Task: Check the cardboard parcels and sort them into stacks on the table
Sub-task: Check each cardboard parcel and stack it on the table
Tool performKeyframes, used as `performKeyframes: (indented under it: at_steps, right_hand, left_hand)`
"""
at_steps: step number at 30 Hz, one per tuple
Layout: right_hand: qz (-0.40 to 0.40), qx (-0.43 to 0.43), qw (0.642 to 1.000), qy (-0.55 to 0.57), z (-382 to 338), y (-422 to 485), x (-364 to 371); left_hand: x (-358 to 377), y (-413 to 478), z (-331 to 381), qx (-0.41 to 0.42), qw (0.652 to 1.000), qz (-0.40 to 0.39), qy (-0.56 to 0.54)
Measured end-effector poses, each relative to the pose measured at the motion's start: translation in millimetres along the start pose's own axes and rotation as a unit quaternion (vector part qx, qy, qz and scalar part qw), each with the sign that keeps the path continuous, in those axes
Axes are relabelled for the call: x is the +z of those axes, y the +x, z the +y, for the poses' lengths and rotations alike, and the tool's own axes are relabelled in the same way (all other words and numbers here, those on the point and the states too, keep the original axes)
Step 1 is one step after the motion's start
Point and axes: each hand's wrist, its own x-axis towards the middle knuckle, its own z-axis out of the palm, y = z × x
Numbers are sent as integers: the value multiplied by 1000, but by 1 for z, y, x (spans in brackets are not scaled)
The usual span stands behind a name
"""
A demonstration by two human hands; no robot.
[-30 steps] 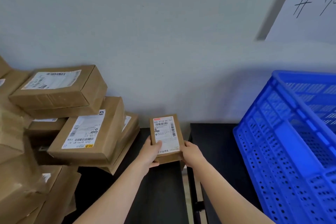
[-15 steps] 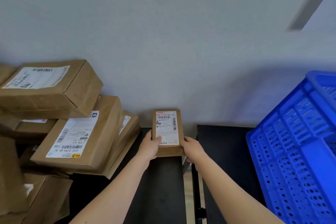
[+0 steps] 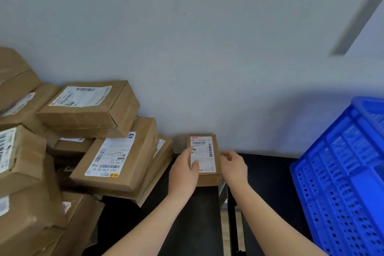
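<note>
A small flat cardboard parcel [image 3: 207, 151] with a white label lies on the black table [image 3: 195, 214], its far end close to the grey wall. My left hand [image 3: 184, 170] holds its left edge, thumb pressed on the label. My right hand [image 3: 233, 165] hovers just right of the parcel, fingers loosely curled and a small gap away from it. A leaning pile of larger labelled parcels [image 3: 116, 158] sits to the left, topped by a thick box [image 3: 89, 106].
A big blue perforated plastic crate [image 3: 340, 183] stands on a second black table [image 3: 268, 174] at the right. A narrow gap [image 3: 225, 224] separates the two tables. More cardboard boxes [image 3: 22, 193] crowd the near left corner.
The small parcel went from held above the table to lying flat by the wall. My right hand has come off its right edge. The view has swung left.
</note>
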Motion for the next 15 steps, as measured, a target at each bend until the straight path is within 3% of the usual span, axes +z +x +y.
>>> performKeyframes:
  at_steps: [6, 11, 15]
  right_hand:
    - [21, -52, 998, 15, -40, -32, 11]
    - [3, -106, 994, 20, -71, -68, 25]
    - [-15, -141, 989, 34, -86, -89, 34]
  left_hand:
    - [-40, -8, 26, 79, 994, 72, -13]
    - [-73, -20, 39, 94, 991, 83, -51]
    - [-100, -32, 49, 112, 990, 81, -22]
